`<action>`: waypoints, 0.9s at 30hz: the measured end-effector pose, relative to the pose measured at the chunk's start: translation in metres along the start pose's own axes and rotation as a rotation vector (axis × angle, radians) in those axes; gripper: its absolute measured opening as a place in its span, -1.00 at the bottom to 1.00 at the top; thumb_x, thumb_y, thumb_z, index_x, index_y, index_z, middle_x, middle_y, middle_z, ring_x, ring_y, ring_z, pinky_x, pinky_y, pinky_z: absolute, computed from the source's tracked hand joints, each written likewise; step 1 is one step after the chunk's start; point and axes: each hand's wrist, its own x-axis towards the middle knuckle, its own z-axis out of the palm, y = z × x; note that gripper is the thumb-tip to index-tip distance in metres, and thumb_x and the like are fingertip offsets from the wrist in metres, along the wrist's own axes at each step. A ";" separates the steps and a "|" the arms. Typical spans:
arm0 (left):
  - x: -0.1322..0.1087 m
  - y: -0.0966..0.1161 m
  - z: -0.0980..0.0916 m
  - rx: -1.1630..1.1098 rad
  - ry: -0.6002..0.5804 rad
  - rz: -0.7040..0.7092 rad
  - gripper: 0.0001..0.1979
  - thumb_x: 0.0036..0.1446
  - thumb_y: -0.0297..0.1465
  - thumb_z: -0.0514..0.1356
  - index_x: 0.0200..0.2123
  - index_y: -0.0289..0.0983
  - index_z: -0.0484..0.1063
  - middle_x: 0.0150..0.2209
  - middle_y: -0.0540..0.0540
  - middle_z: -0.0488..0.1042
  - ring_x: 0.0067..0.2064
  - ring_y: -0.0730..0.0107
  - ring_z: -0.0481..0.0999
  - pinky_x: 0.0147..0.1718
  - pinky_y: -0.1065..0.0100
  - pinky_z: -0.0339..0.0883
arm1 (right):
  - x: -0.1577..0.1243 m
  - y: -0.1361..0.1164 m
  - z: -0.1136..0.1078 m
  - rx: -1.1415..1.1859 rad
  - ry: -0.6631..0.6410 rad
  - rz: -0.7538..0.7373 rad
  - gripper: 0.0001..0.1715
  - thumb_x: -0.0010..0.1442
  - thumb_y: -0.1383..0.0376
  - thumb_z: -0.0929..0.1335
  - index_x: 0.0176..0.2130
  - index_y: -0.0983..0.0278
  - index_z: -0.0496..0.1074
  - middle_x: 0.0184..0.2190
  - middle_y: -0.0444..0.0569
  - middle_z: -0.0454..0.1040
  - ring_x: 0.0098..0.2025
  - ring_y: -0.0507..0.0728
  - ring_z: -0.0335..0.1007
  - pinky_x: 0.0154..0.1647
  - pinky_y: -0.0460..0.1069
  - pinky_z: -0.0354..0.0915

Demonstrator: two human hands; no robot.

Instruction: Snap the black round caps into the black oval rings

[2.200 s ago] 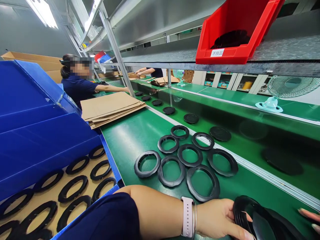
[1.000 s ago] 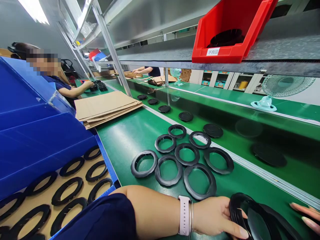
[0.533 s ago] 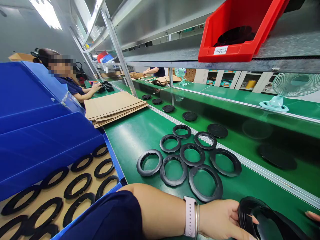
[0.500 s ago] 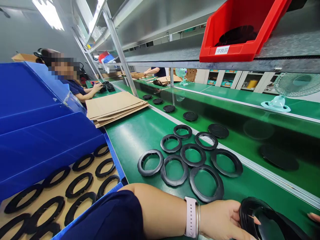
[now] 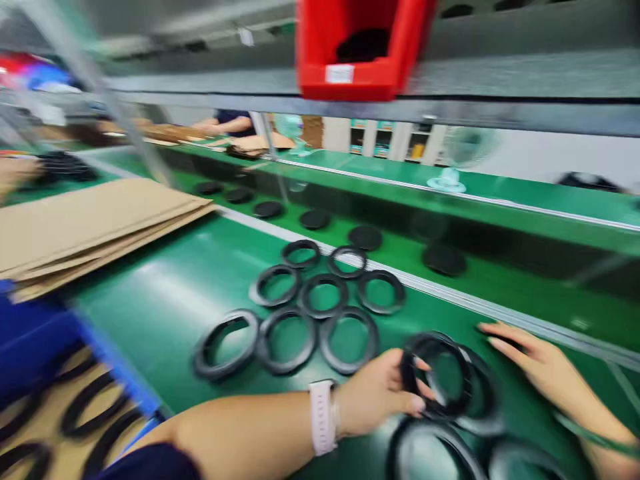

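My left hand (image 5: 383,393), below a pink watch strap, grips the near side of a black ring (image 5: 463,380), thumb and fingers around its rim. The ring is tilted up over other black rings lying at the lower right. To its right, my right hand (image 5: 545,367) is low over the green table by the metal rail, fingers bent around a thin dark piece that is mostly hidden and blurred. Left of my hands, several black rings (image 5: 325,297) lie flat in a loose group.
Black discs (image 5: 365,237) sit in a row on the green belt behind the rail (image 5: 450,303). Brown cardboard sheets (image 5: 100,213) are stacked at the left, above a blue bin (image 5: 115,367) holding rings. A red bin (image 5: 350,80) stands on the overhead shelf. Other people work farther back.
My view has swung right, so the rings and red bin appear farther left. My right hand has come fully into view. My left hand still grips a ring, now tilted up.
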 end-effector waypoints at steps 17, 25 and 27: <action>0.025 -0.009 -0.006 0.189 0.247 -0.083 -0.41 -0.32 -0.21 0.54 -0.19 -0.19 0.43 -0.26 -0.13 0.67 -0.17 0.03 0.63 -0.25 0.22 0.54 | -0.003 -0.001 -0.016 -0.076 -0.045 0.069 -0.81 0.30 0.31 0.46 -0.06 0.13 0.59 -0.04 -0.15 0.53 0.07 0.17 0.41 0.24 0.04 0.27; 0.026 -0.011 -0.008 0.157 0.213 -0.048 -0.45 -0.27 -0.18 0.53 -0.21 -0.18 0.41 -0.27 -0.12 0.67 -0.20 0.04 0.63 -0.24 0.19 0.53 | 0.037 0.067 -0.100 -0.506 0.636 0.536 -0.66 0.41 0.27 0.40 0.12 0.35 0.39 0.17 0.14 0.29 0.23 0.34 0.17 0.28 0.32 0.12; 0.027 -0.017 -0.011 0.154 0.228 -0.033 -0.41 -0.29 -0.14 0.53 -0.20 -0.17 0.40 -0.28 -0.12 0.67 -0.20 0.03 0.63 -0.25 0.18 0.53 | 0.047 0.085 -0.122 -0.588 0.715 0.644 -0.62 0.40 0.21 0.42 0.11 0.35 0.38 0.16 0.14 0.27 0.21 0.36 0.18 0.25 0.32 0.15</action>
